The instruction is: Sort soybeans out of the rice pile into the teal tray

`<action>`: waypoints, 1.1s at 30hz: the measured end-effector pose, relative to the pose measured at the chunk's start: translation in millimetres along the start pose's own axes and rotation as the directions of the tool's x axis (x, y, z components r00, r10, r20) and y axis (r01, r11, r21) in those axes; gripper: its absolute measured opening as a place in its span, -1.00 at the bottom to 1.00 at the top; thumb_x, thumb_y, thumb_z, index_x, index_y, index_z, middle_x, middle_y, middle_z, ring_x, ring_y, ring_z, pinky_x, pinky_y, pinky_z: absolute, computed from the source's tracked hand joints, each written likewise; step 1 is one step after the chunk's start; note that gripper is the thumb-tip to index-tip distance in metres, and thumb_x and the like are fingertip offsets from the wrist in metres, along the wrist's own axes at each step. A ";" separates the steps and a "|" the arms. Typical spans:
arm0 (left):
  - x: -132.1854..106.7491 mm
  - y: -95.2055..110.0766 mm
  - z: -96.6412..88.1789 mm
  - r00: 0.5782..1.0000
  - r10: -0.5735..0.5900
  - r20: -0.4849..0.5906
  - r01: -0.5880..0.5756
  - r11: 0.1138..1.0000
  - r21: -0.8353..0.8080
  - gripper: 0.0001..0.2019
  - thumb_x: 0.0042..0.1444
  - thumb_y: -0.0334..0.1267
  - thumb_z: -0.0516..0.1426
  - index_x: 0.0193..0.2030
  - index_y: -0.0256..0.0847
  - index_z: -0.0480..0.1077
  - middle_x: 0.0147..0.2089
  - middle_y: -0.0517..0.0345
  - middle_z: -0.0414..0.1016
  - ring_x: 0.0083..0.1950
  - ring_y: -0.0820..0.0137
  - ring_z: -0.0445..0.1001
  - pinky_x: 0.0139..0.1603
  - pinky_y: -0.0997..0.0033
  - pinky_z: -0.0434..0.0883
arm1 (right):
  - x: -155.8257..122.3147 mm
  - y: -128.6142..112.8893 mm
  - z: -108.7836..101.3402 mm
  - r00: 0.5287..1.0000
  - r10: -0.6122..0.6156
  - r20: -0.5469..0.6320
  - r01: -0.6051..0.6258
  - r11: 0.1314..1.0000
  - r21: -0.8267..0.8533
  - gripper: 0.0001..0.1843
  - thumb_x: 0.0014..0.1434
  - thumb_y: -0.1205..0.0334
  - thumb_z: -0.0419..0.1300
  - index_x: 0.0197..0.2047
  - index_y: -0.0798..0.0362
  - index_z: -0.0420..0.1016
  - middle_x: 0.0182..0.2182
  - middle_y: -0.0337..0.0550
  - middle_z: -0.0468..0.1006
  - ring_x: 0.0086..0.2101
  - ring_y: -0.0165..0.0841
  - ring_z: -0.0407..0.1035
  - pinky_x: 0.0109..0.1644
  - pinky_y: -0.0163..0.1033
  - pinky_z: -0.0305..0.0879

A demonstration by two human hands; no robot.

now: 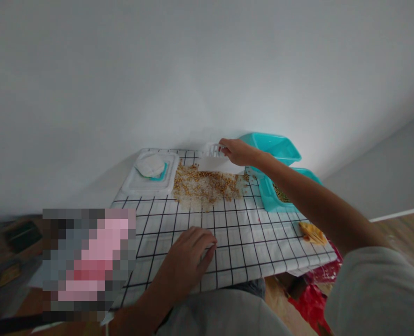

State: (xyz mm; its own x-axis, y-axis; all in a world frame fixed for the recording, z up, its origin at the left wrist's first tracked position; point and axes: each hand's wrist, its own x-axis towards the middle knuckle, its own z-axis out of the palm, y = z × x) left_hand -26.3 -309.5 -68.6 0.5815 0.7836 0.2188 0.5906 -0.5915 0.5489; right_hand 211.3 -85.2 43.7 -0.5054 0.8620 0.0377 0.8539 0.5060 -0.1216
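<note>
My right hand (237, 151) reaches to the far side of the table and grips a white slotted plastic basket (212, 150) by its edge. Just in front of it a pile of mixed yellow beans and white grains (204, 185) lies spread on the white cloth with a black grid (228, 238). My left hand (189, 261) rests palm down near the front edge of the cloth, fingers loosely curled and holding nothing.
A white lidded box with a round pad on top (152, 173) stands left of the pile. Two teal tubs are at the right, the far one (273, 145) and a nearer one holding greenish beans (280, 196). A yellow cloth (312, 232) lies near the right corner.
</note>
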 end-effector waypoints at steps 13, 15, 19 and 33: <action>33.5 -34.7 -19.9 0.972 -0.065 -0.228 0.122 0.961 0.249 -0.80 0.33 -0.26 0.12 0.06 -0.17 0.39 0.12 -0.02 0.43 0.20 0.13 0.38 0.30 -0.01 0.38 | -2.4 -3.4 5.4 0.999 -0.035 -0.028 0.035 0.999 -0.015 -0.71 0.41 0.31 -0.06 0.09 0.14 0.38 -0.06 0.16 0.60 -0.15 -0.22 0.44 -0.17 -0.19 0.13; 30.2 -34.3 -15.1 0.976 -0.062 -0.208 0.113 0.963 0.246 -0.81 0.33 -0.27 0.11 0.04 -0.17 0.40 0.13 -0.03 0.42 0.21 0.13 0.38 0.31 -0.02 0.37 | -3.1 -3.1 7.1 0.999 -0.045 -0.030 0.044 0.999 -0.020 -0.71 0.41 0.30 -0.06 0.09 0.14 0.38 -0.05 0.15 0.60 -0.15 -0.21 0.44 -0.17 -0.18 0.12; 26.0 -35.9 -12.3 0.977 -0.051 -0.207 0.101 0.966 0.238 -0.81 0.34 -0.25 0.11 0.04 -0.18 0.41 0.14 -0.04 0.42 0.23 0.13 0.36 0.33 -0.03 0.35 | -6.0 -2.9 9.7 0.997 -0.069 -0.036 0.068 0.997 -0.028 -0.72 0.40 0.32 -0.04 0.08 0.13 0.38 -0.06 0.13 0.61 -0.15 -0.21 0.44 -0.18 -0.17 0.11; 41.8 -32.4 -34.0 0.933 -0.017 -0.359 0.101 0.971 0.217 -0.83 0.35 -0.25 0.11 0.04 -0.13 0.40 0.08 0.04 0.48 0.19 0.18 0.41 0.32 0.04 0.35 | -27.1 -5.8 15.5 0.992 -0.067 -0.106 0.062 0.997 -0.051 -0.72 0.45 0.26 -0.11 0.06 0.11 0.35 -0.07 0.10 0.58 -0.11 -0.21 0.41 -0.11 -0.17 0.15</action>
State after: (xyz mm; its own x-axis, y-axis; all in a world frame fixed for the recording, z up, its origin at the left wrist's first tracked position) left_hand -40.2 -251.2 -49.7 0.3319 0.8094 0.4845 0.7532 -0.5366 0.3804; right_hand 218.1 -112.0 28.0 -0.5458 0.8243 0.1505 0.8261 0.5594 -0.0680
